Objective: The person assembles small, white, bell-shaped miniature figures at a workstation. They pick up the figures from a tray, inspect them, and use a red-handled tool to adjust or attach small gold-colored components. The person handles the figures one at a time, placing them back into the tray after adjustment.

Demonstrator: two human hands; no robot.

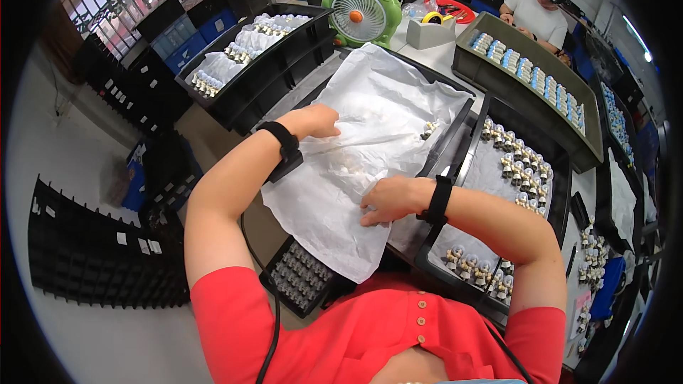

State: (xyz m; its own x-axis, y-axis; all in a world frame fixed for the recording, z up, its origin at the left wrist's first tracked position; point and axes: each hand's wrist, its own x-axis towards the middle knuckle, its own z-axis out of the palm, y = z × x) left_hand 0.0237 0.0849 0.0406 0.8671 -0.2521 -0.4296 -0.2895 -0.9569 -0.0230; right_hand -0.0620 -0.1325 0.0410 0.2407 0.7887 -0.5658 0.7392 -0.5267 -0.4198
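A thin white paper sheet (384, 99) lies wrinkled over a black crate, its near end hanging past the crate's edge towards me. My left hand (319, 121) is closed on the sheet at its left side, fingers curled. Lower and to the right, my right hand (393, 199) pinches the sheet near the crate's near side. A few small figurines (430, 129) with clear domed tops show at the sheet's right edge; whatever lies under the sheet is hidden. Right of it, a black crate (491, 110) holds rows of similar figurines (523, 163) on a white liner, partly covered by my right forearm.
At the back left stands a black crate (284, 57) of paper-lined figurines. A green fan (363, 11) sits behind the sheet. An olive crate (530, 92) holds blue-and-white pieces at the far right, near a seated person (548, 18). Below the sheet is a black tray (299, 277) of small parts.
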